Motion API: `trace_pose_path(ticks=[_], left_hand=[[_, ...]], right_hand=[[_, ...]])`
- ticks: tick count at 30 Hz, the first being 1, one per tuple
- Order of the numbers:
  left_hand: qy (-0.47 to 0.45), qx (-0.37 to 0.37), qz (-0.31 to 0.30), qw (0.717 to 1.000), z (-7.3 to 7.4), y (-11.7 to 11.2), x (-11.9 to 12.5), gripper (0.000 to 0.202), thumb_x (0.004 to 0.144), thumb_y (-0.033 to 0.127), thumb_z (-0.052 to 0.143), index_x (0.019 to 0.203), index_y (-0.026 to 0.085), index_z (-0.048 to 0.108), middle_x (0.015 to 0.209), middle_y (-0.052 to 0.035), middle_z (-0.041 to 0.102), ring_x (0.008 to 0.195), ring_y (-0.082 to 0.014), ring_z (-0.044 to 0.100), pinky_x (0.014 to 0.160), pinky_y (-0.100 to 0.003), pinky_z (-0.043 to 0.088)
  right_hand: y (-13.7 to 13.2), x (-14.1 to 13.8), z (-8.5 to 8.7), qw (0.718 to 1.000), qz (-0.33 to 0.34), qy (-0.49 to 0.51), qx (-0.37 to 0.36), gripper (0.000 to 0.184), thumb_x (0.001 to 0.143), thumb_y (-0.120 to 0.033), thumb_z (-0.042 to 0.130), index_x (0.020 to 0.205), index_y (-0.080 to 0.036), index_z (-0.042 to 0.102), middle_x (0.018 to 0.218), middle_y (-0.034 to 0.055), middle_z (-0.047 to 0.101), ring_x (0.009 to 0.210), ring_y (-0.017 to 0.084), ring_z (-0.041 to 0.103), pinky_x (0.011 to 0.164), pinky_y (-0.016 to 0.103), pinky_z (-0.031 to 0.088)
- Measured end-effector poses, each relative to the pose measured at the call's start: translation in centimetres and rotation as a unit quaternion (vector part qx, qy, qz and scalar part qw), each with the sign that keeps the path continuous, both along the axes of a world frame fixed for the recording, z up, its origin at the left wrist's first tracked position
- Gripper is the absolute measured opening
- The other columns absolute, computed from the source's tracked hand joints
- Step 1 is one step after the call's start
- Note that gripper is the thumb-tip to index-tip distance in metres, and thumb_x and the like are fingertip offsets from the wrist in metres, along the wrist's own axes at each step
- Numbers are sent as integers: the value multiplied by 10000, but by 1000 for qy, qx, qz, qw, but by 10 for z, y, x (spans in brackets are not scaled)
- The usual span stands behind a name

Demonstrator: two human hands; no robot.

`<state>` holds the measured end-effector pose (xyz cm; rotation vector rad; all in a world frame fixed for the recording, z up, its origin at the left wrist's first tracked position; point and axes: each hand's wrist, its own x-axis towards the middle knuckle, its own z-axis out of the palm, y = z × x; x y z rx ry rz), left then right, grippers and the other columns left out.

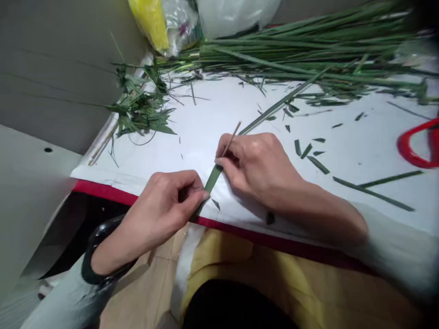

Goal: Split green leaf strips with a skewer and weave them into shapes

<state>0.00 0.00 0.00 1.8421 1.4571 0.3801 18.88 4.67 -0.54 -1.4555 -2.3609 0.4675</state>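
A long green leaf strip [213, 179] runs slantwise between my hands, its far length reaching up and right over the white-covered table. My left hand [173, 196] pinches its near end at the table's front edge. With thumb and fingertips, my right hand [259, 162] grips the same strip higher up. A thin brown stick [232, 137] also pokes out from the right-hand fingers, pointing up. Just below the strip lies a small cut leaf scrap [216, 204]. How the stick meets the leaf is hidden by my fingers.
A bundle of long green leaves [302, 50] lies along the back. Folded leaf pieces [139, 103] with thin stems sit at the left edge, by a grey wall. Several leaf scraps [318, 164] and a red looped handle [406, 144] are at right. Plastic bags [236, 16] stand behind.
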Motion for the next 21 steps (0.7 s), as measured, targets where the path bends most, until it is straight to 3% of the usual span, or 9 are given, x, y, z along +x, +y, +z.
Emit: trace_pose_path(ticks=[6, 21], left_hand=[[-1, -11, 1, 1000, 2, -2, -2, 293, 905, 352, 601, 672, 177, 571, 578, 45, 527, 550, -95, 445, 514, -223, 324], [-3, -2, -8, 1000, 3, -15, -7, 306, 928, 341, 588, 668, 182, 565, 558, 50, 491, 517, -81, 417, 478, -211, 309]], right_hand=[[-1, 4, -7, 1000, 1, 16, 12, 153, 879, -149, 550, 920, -170, 695, 799, 54, 721, 703, 192, 633, 692, 314, 429], [0, 4, -7, 1000, -12, 23, 10, 148, 892, -176, 551, 902, -181, 699, 798, 54, 720, 694, 187, 624, 686, 313, 421]])
